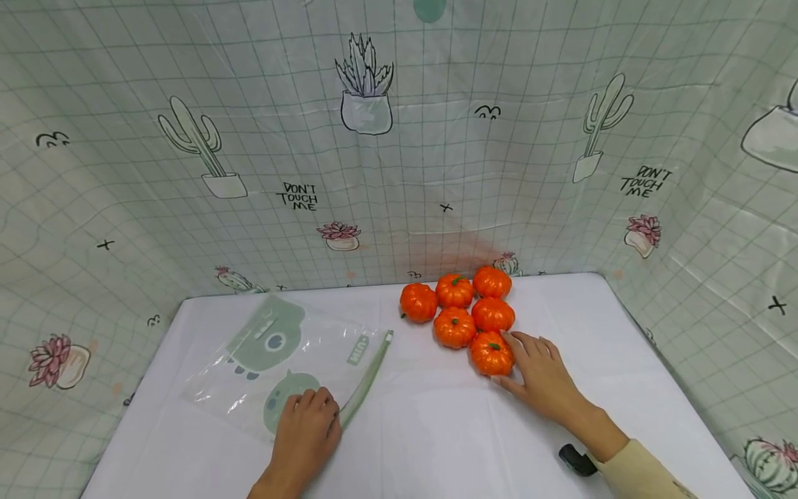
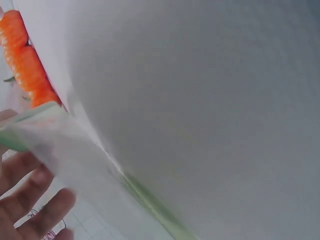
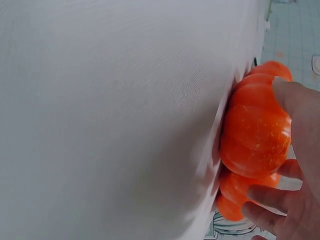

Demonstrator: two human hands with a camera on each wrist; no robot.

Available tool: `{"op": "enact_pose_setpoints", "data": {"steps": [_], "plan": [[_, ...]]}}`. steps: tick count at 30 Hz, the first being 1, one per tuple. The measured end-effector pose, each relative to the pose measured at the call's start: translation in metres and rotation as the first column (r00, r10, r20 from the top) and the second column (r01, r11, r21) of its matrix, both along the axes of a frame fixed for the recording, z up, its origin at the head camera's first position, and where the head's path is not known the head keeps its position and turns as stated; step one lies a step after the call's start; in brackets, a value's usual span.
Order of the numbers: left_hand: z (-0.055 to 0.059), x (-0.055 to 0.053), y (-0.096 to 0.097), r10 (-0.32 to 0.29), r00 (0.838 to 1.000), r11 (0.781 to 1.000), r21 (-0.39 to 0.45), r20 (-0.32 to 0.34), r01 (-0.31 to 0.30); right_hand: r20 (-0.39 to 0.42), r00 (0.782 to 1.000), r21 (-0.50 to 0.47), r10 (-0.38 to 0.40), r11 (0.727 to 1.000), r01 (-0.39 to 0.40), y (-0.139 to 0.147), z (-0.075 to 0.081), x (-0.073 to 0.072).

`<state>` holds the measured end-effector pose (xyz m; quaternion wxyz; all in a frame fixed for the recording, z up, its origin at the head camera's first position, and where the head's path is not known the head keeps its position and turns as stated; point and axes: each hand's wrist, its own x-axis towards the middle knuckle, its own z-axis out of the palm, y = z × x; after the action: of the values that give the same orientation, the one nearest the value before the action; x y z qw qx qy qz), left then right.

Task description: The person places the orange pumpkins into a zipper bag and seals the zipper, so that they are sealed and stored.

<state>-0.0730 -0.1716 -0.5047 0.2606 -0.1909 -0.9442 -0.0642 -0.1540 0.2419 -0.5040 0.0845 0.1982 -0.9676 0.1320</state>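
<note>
A clear zip bag (image 1: 206, 388) with green cartoon prints lies flat on the left of the table. My left hand (image 1: 308, 426) pinches its edge beside the green zip strip (image 1: 368, 381); in the left wrist view, that lifted edge (image 2: 37, 120) sits between thumb and fingers. Several small orange pumpkins are grouped at the back right of centre. My right hand (image 1: 542, 374) holds the nearest pumpkin (image 1: 490, 353), thumb on its near side and fingers around its right side. From the right wrist, this pumpkin (image 3: 255, 125) shows between the thumb and spread fingers, hiding part of the others.
Behind the held pumpkin, other pumpkins (image 1: 455, 327) stand close together, near the back edge. A white cloth (image 1: 424, 430) covers the table. Grid-patterned curtains (image 1: 399, 173) with cactus drawings hang behind and at both sides. A small black object (image 1: 576, 460) is beside my right sleeve.
</note>
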Motion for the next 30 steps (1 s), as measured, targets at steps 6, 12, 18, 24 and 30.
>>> {"op": "enact_pose_setpoints", "data": {"steps": [6,12,18,24,30], "plan": [[-0.001,-0.004,0.001,0.007,0.992,0.995,0.095,-0.128,0.005,-0.032,0.999,0.005,-0.01,1.0,0.01,-0.003,-0.002,-0.003],[0.0,-0.004,0.001,0.013,0.989,0.992,0.129,-0.144,0.006,-0.04,0.999,0.016,-0.013,1.0,0.014,-0.005,-0.006,-0.006],[0.0,-0.005,0.002,0.013,0.985,0.989,0.145,-0.172,0.012,-0.042,0.999,0.022,-0.014,1.0,0.015,-0.008,-0.005,-0.007],[0.001,-0.006,0.003,0.026,0.982,0.988,0.157,-0.189,0.005,-0.058,0.998,0.028,-0.007,1.0,0.009,-0.011,-0.003,-0.004],[0.002,-0.009,0.004,0.024,0.977,0.984,0.18,-0.211,0.015,-0.064,0.998,0.033,0.0,0.999,0.002,-0.016,0.002,0.001]]}}
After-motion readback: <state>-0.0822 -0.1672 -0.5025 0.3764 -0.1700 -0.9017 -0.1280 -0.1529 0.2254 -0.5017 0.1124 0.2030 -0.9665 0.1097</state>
